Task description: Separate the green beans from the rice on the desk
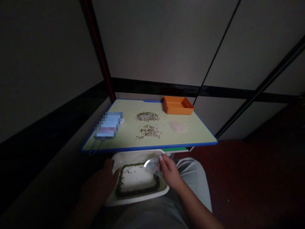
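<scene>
A white plastic basin (138, 154) rests on my lap, with a dark band of small greenish-brown grains (137, 192) round its floor and a few scattered in the pale middle. At the left rim is my left hand (105, 178), in deep shadow, its fingers closed about the edge. My right hand (169, 170) pinches a clear, curved plastic piece (152, 165) over the basin's right side. On the yellow-topped table (128, 106) lie two mixed heaps of dark and pale grains, a far heap (147, 116) and a near heap (150, 131).
An orange open box (178, 109) stands at the table's back right, behind a thin pale-pink grain heap (177, 126). A blurred phone-like screen (109, 124) with a cable sits at the left. Panelled walls (154, 47) close in behind and at the left.
</scene>
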